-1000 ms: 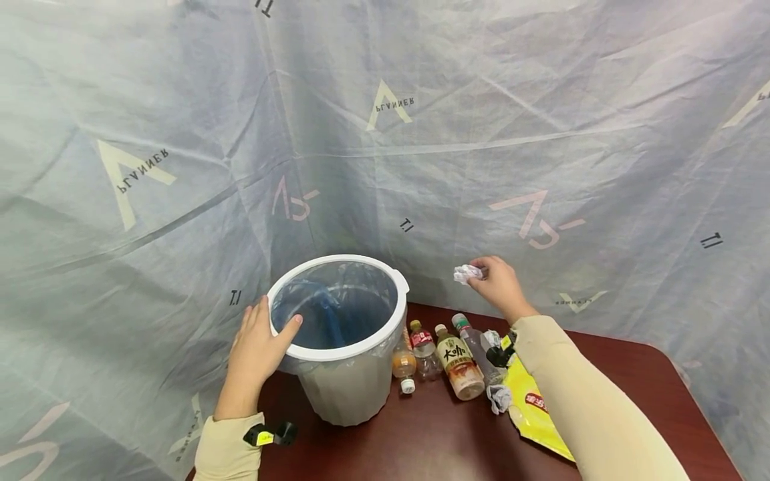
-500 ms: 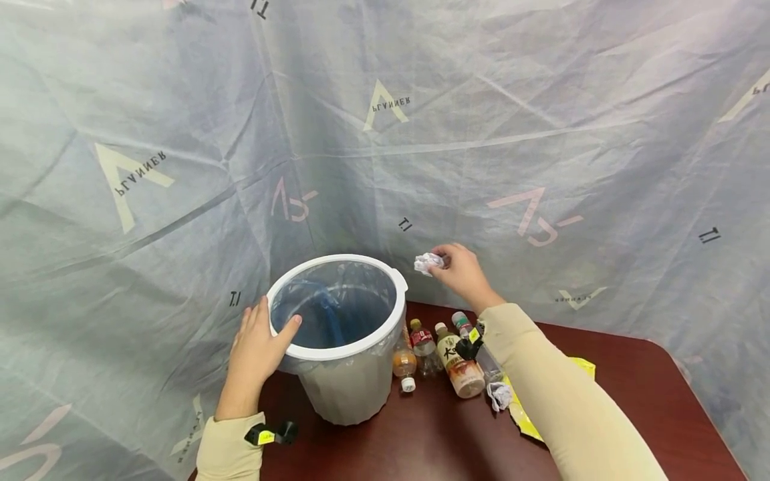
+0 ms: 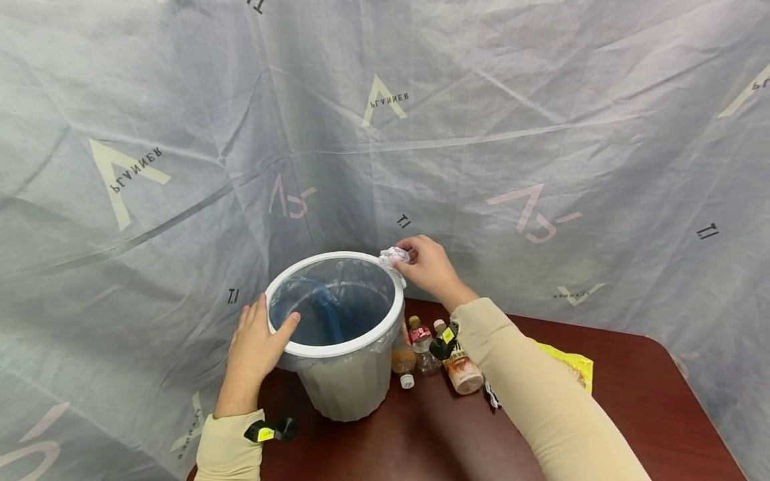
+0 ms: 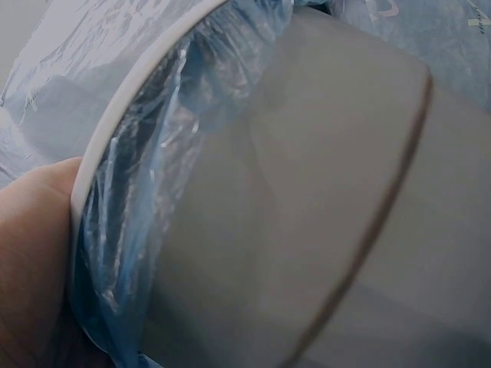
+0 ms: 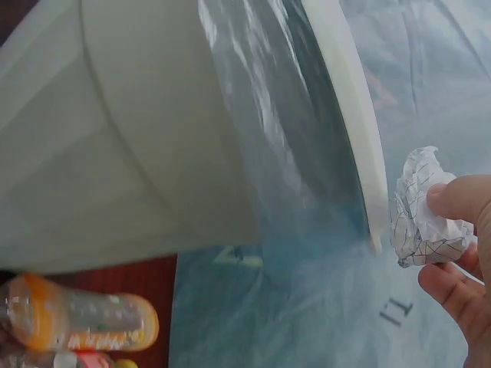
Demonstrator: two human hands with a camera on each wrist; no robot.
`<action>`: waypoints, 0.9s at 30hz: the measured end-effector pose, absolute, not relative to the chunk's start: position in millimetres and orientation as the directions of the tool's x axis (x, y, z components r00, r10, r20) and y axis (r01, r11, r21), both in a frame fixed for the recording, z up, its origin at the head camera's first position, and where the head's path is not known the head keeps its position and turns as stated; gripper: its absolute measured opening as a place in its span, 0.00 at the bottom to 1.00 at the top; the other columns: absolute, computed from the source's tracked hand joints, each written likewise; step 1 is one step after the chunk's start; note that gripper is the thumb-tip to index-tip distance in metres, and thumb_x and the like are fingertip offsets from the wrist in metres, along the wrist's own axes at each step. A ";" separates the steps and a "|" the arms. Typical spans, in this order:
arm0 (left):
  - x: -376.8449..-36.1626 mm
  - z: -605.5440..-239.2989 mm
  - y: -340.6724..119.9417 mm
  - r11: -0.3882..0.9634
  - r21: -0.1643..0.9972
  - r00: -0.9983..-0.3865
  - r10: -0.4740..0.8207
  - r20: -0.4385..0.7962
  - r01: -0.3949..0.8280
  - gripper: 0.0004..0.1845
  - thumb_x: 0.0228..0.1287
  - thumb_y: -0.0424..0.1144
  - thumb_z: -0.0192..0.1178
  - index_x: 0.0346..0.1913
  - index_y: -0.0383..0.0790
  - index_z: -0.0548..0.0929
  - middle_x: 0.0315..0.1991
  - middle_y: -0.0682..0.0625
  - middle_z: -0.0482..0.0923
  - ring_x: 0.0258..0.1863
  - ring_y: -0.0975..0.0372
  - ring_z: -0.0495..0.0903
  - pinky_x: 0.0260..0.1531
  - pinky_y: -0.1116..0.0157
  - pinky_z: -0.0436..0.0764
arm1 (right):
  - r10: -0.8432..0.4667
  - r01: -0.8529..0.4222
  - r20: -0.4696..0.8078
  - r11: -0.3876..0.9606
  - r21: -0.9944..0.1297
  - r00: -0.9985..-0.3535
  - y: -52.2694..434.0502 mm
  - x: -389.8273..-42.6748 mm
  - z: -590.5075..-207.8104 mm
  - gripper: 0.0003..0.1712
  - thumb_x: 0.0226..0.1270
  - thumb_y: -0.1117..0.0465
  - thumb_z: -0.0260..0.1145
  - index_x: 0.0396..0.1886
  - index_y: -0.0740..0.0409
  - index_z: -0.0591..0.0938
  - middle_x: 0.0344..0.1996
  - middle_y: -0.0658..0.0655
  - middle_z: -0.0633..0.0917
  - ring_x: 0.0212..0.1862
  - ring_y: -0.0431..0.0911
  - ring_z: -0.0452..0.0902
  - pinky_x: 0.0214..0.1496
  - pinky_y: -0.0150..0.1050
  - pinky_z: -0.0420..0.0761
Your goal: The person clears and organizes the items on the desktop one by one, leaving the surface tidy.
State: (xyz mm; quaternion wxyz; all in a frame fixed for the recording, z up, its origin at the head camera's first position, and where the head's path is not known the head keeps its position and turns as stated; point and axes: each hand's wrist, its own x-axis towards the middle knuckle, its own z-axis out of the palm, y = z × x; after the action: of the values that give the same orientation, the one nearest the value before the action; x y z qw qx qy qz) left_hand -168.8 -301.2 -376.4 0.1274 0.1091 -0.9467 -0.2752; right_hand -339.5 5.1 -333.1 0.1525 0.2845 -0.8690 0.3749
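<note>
Left hand [image 3: 255,347] rests on the near-left rim of the white bin [image 3: 349,387], thumb hooked inside over the blue liner [image 3: 327,314]. Bin stands on the worktop [image 3: 421,434]; bottles [image 3: 421,347] lie just right. Right hand [image 3: 424,267], grip pinching a crumpled paper ball [image 3: 394,255], hovers at the far-right rim.

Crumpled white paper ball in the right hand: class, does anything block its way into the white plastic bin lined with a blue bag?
Nothing visible does. The right hand pinches the crumpled white paper ball at the bin's far rim. The bin's mouth is open, and the left hand grips the near rim only.
</note>
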 end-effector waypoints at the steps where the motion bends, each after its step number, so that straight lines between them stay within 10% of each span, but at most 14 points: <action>1: -168.7 -376.4 -301.3 0.825 0.548 -0.943 -0.276 0.183 -0.135 0.54 0.71 0.68 0.49 0.80 0.30 0.43 0.79 0.30 0.43 0.79 0.37 0.39 0.70 0.32 0.46 | -0.387 -0.610 0.473 0.555 -0.566 -0.791 1.5 -337.9 -332.8 0.20 0.65 0.57 0.74 0.54 0.59 0.85 0.47 0.58 0.82 0.44 0.50 0.79 0.46 0.45 0.81; 27: -168.3 -377.5 -301.2 0.826 0.547 -0.942 -0.279 0.188 -0.136 0.54 0.71 0.68 0.49 0.80 0.29 0.43 0.79 0.30 0.44 0.78 0.37 0.40 0.70 0.33 0.46 | -0.433 -0.627 0.454 0.523 -0.578 -0.779 2.3 -329.6 -340.3 0.31 0.66 0.47 0.73 0.65 0.53 0.80 0.58 0.55 0.81 0.53 0.51 0.80 0.52 0.49 0.82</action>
State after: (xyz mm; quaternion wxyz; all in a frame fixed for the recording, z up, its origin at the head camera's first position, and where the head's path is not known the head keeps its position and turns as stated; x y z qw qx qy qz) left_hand -168.3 -301.2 -377.5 0.1308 0.1097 -0.9466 -0.2736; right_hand -329.6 2.3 -340.3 0.1276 0.3070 -0.8632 0.3800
